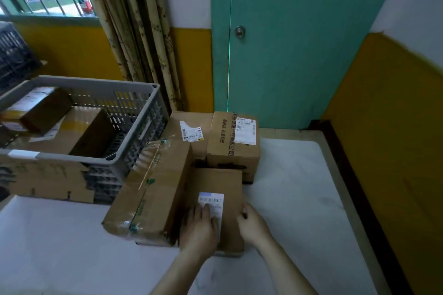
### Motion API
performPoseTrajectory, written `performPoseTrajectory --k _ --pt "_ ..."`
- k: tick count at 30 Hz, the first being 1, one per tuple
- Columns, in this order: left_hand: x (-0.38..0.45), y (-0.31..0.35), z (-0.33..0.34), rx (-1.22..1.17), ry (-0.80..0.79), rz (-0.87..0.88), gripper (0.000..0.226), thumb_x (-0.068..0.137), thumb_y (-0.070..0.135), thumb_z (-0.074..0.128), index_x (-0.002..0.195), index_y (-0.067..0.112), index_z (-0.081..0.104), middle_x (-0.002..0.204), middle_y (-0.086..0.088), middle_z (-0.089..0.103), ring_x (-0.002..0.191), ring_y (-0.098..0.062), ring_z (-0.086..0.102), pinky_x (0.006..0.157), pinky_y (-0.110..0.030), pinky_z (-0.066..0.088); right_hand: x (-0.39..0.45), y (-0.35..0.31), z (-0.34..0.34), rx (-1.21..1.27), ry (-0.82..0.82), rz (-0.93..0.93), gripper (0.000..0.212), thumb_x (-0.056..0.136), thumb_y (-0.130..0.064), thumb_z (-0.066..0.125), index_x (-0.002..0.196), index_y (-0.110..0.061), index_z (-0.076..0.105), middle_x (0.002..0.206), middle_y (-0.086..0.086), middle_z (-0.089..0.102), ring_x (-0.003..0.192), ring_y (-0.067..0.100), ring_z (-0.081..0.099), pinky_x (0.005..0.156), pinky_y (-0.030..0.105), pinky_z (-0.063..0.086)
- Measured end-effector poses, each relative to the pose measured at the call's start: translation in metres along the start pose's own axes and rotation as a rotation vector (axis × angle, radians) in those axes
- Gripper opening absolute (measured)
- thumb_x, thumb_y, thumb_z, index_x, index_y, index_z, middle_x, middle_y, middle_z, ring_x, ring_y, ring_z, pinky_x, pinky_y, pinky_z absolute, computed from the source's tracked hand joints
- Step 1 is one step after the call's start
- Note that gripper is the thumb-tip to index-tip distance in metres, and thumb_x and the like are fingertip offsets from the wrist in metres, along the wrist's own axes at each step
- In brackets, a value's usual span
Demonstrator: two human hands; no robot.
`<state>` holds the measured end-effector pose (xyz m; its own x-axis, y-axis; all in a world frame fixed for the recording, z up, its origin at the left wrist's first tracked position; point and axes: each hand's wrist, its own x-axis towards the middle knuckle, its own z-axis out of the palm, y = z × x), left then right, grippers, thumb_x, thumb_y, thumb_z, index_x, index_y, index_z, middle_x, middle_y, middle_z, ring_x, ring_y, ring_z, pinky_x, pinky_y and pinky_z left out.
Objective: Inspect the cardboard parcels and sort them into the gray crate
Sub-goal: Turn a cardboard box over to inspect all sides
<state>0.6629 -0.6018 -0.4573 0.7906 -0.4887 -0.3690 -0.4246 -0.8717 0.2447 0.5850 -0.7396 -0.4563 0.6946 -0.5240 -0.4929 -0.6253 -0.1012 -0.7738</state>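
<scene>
Four cardboard parcels sit on the counter (299, 187), right of the gray crate (134, 141). My left hand (200, 230) lies flat, fingers straight, on the nearest parcel (220, 182); my right hand (251, 224) curls fingers round its right edge. The crate holds two parcels.

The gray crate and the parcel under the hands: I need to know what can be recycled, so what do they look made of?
Gray crate: looks like moulded plastic, matte, with slotted walls and a thick rim. Parcel under the left hand and right hand: brown cardboard, dull, with a white paper barcode label.
</scene>
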Motion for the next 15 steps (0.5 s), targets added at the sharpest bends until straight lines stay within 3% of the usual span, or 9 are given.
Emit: performPoseTrajectory --k 3,7,11,15 --pt "-0.005 0.008 0.002 0.010 -0.028 -0.019 0.060 0.108 0.046 0.022 0.163 0.024 0.021 0.172 -0.005 0.018 0.159 -0.026 0.011 0.124 -0.055 0.018 -0.002 0.003 -0.002 0.006 0.014 0.009 0.041 0.102 -0.020 0.044 0.140 -0.028 0.056 0.135 -0.001 0.066 0.117 0.022 0.064 0.101 0.039 0.052" --pt "-0.013 0.011 0.010 -0.044 -0.064 -0.011 0.059 0.107 0.047 0.021 0.163 0.028 0.018 0.174 0.000 0.007 0.159 -0.020 0.000 0.119 -0.063 0.021 -0.005 0.009 -0.010 0.039 0.068 0.045 0.041 0.104 -0.029 0.049 0.144 -0.024 0.053 0.139 0.001 0.063 0.123 0.022 0.061 0.104 0.037 0.049" --pt "-0.016 0.011 0.011 -0.149 -0.059 0.067 0.061 0.107 0.048 0.026 0.162 0.022 0.022 0.173 0.001 0.011 0.159 -0.020 0.000 0.121 -0.055 0.029 -0.007 0.015 -0.018 0.035 0.104 0.053 0.036 0.104 -0.031 0.052 0.138 -0.021 0.060 0.137 0.003 0.065 0.120 0.021 0.063 0.104 0.040 0.050" --pt "-0.017 0.008 0.009 -0.236 0.048 0.057 0.054 0.107 0.042 0.036 0.156 0.022 0.031 0.168 -0.001 0.023 0.156 -0.023 0.014 0.119 -0.039 0.033 -0.008 0.019 -0.027 -0.006 0.146 0.086 0.041 0.103 -0.033 0.053 0.139 -0.016 0.061 0.138 0.004 0.065 0.124 0.023 0.062 0.105 0.040 0.049"
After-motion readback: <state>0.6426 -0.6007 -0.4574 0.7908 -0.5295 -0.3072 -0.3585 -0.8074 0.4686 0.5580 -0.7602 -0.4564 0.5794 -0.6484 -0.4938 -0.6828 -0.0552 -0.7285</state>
